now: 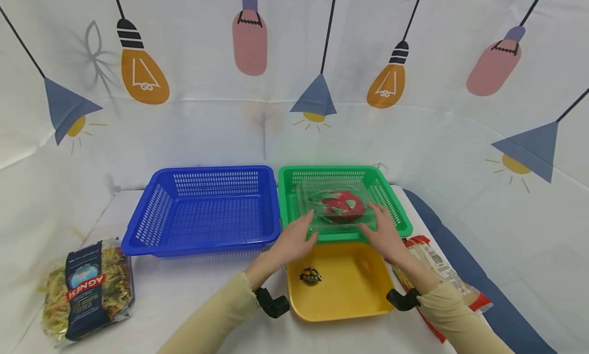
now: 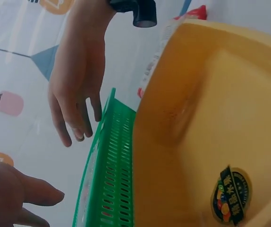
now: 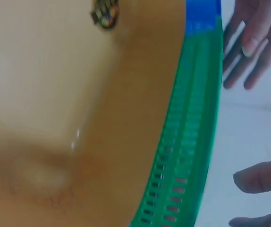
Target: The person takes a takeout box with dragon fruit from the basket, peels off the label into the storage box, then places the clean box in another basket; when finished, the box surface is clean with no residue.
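Observation:
A clear plastic box (image 1: 308, 190) with a red dragon fruit (image 1: 344, 205) inside lies in the green basket (image 1: 399, 220). Over the basket's near side, my left hand (image 1: 294, 239) is at the box's left front corner, fingers extended. My right hand (image 1: 385, 234) reaches to the box's right side with thumb and fingers spread. Both wrist views show the hands above the green rim with nothing gripped: the left hand (image 2: 12, 194) has its thumb apart, and the right hand (image 3: 265, 189) is likewise loose. Under the wrists sits a yellow tray (image 1: 340, 292) with a round black sticker (image 1: 310, 277).
A blue basket (image 1: 216, 216) stands left of the green one, their rims close together. An Agnesi pasta bag (image 1: 87, 290) lies at the far left of the white table (image 1: 184, 303). A red-and-white packet (image 1: 437, 262) lies on the right, partly behind the right forearm. A patterned curtain hangs behind.

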